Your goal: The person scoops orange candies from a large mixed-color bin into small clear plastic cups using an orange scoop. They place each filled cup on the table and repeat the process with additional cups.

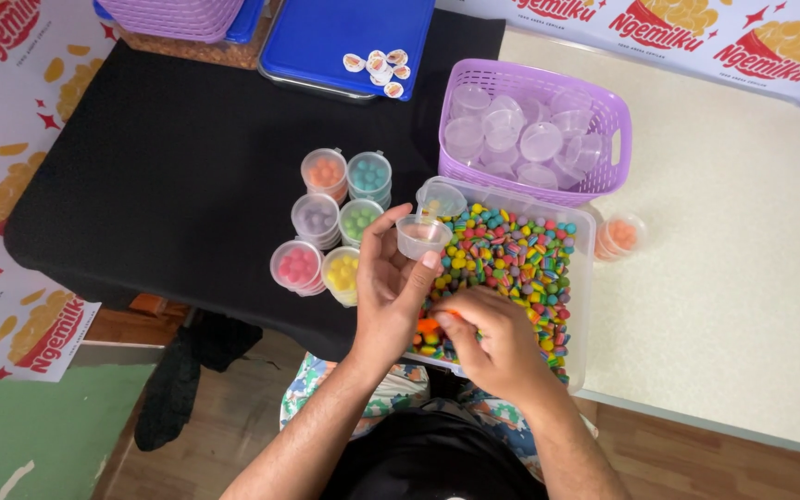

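Observation:
My left hand holds a small clear plastic cup with its hinged lid flipped open, just above the near-left edge of a clear tub. The tub is full of multicoloured candies. My right hand reaches into the tub's near side, fingers pinched on orange candies. To the left, on the black cloth, stand several stacks of filled cups, each sorted by colour: orange, teal, purple, green, pink, yellow.
A purple basket of empty clear cups sits behind the tub. One orange-filled cup rests on the cream table to the right. A blue tray with round stickers lies at the back, beside another purple basket.

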